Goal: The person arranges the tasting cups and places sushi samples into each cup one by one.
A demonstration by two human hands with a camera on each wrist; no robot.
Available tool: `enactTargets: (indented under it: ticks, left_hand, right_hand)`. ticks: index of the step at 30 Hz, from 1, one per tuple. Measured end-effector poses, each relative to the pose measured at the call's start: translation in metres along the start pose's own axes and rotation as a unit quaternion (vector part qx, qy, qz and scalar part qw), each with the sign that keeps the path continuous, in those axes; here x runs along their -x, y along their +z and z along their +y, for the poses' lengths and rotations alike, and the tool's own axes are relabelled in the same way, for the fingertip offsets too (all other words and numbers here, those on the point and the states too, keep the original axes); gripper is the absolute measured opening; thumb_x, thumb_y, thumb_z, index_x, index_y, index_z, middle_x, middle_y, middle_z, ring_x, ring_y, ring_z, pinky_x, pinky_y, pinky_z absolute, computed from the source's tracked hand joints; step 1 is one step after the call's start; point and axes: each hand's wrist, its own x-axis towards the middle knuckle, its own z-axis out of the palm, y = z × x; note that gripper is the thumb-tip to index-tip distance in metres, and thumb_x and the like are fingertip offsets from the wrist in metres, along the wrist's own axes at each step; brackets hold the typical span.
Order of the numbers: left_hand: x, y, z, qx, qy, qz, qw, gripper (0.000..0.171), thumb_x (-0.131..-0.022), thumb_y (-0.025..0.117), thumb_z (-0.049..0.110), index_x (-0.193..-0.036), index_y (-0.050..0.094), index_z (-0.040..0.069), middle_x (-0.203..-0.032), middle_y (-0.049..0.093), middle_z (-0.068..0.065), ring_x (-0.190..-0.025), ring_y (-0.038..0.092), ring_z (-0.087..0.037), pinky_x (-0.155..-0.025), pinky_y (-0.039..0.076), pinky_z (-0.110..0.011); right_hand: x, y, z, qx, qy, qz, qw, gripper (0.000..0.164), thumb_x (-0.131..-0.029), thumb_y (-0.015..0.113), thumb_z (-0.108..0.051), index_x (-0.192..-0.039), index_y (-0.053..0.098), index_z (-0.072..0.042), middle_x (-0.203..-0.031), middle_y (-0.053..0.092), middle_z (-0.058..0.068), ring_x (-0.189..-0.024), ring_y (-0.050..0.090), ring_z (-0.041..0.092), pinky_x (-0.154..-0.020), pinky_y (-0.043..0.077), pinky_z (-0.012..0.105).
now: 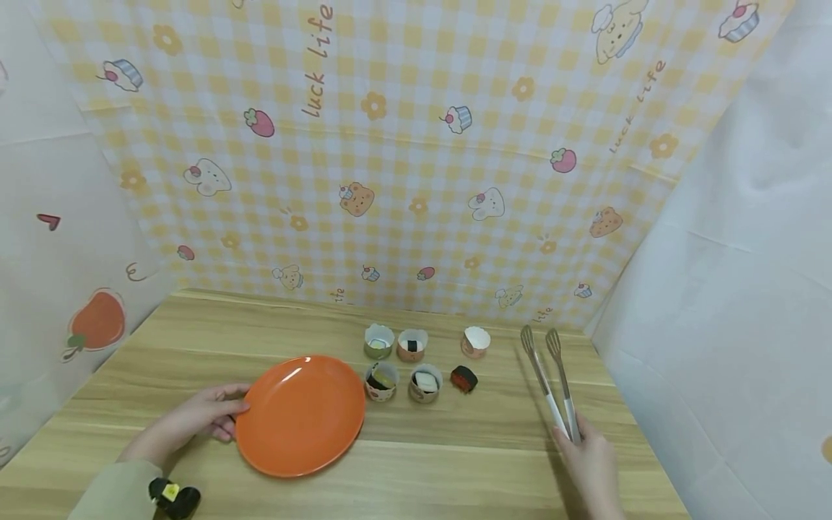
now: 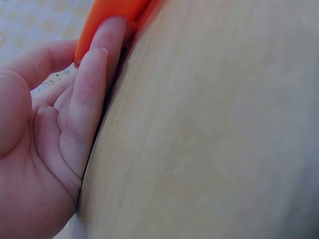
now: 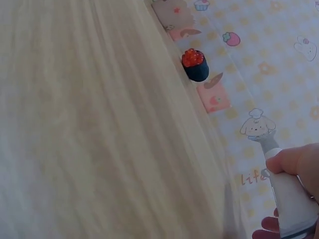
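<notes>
On the left side of the table, my left hand (image 1: 211, 413) pinches the near-left rim of a round orange plate (image 1: 300, 417). The left wrist view shows the thumb on one face of the plate (image 2: 107, 22) and fingers (image 2: 88, 82) under it. Over at the right, my right hand (image 1: 590, 458) grips a pair of tongs (image 1: 554, 408) by their white handles, the slotted heads apart and pointing to the back. Left of the tongs lies a dark-wrapped sushi piece with red roe (image 1: 464, 379), its topping clearer in the right wrist view (image 3: 194, 64).
Right of the plate, several paper cups stand grouped, among them a cup with a white-topped piece (image 1: 425, 384) and one with a yellowish piece (image 1: 381, 383). A separate paper cup (image 1: 475, 343) stands behind the roe sushi. Patterned cloth (image 1: 416, 166) hangs behind the wooden table (image 1: 455, 477).
</notes>
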Motion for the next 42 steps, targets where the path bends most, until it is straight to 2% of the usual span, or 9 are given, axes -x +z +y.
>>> enactTargets:
  ticks: [4,8,11,21,27,36,42]
  left_hand:
    - [0.0,0.002,0.001,-0.001,-0.002,0.004,1.0,0.069,-0.097,0.056,0.018,-0.14,0.016,-0.018,-0.076,0.066,-0.013,-0.064,0.065,-0.017,-0.059,0.057,-0.031]
    - [0.0,0.002,0.001,-0.001,-0.003,0.005,1.0,0.069,-0.096,0.057,0.018,-0.14,0.016,-0.018,-0.076,0.066,-0.013,-0.064,0.065,-0.017,-0.059,0.057,-0.031]
    - [0.0,0.001,0.001,0.0,0.0,0.002,1.0,0.069,-0.097,0.056,0.017,-0.139,0.016,-0.018,-0.076,0.066,-0.013,-0.064,0.065,-0.017,-0.059,0.057,-0.031]
    - [0.0,0.0,-0.001,0.001,0.004,0.0,1.0,0.068,-0.097,0.056,0.017,-0.139,0.016,-0.019,-0.076,0.066,-0.013,-0.064,0.066,-0.017,-0.059,0.057,-0.031]
    - [0.0,-0.002,-0.002,0.016,0.005,-0.011,0.9998,0.069,-0.097,0.055,0.016,-0.139,0.014,-0.019,-0.076,0.066,-0.013,-0.063,0.066,-0.016,-0.058,0.057,-0.03]
    - [0.0,-0.001,-0.001,0.02,0.0,-0.008,0.9998,0.068,-0.097,0.056,0.017,-0.14,0.015,-0.018,-0.075,0.066,-0.012,-0.064,0.065,-0.017,-0.059,0.057,-0.032]
    - [0.0,-0.001,-0.001,0.018,-0.003,-0.007,0.9998,0.068,-0.097,0.055,0.017,-0.141,0.016,-0.017,-0.074,0.066,-0.011,-0.063,0.065,-0.017,-0.059,0.057,-0.032]
  right_hand:
    - [-0.001,0.003,0.004,0.027,-0.005,0.004,1.0,0.056,-0.086,0.073,-0.016,-0.123,0.051,0.019,-0.109,0.057,0.037,-0.09,0.059,0.052,-0.074,0.05,0.06]
    - [-0.003,0.005,0.006,0.033,0.009,-0.005,0.999,0.058,-0.087,0.072,-0.019,-0.125,0.049,0.019,-0.122,0.048,0.04,-0.104,0.05,0.057,-0.083,0.043,0.065]
    - [-0.004,0.006,0.008,0.028,0.02,-0.012,0.999,0.059,-0.087,0.072,-0.019,-0.125,0.049,0.019,-0.125,0.044,0.041,-0.109,0.043,0.059,-0.086,0.04,0.067]
    - [-0.008,0.009,0.016,0.03,0.037,-0.049,0.998,0.06,-0.088,0.07,-0.021,-0.125,0.047,0.02,-0.127,0.041,0.042,-0.112,0.038,0.057,-0.09,0.037,0.066]
    - [-0.01,0.011,0.018,0.031,0.033,-0.042,0.998,0.06,-0.086,0.071,-0.021,-0.124,0.048,0.021,-0.127,0.042,0.041,-0.114,0.036,0.058,-0.092,0.034,0.067]
    - [-0.012,0.017,0.023,0.047,0.023,-0.024,0.998,0.059,-0.084,0.072,-0.02,-0.122,0.051,0.02,-0.124,0.047,0.04,-0.113,0.037,0.059,-0.093,0.032,0.065]
    - [-0.015,0.019,0.023,0.063,0.035,-0.046,0.996,0.059,-0.086,0.07,-0.023,-0.125,0.05,0.016,-0.122,0.047,0.04,-0.112,0.039,0.059,-0.09,0.034,0.066]
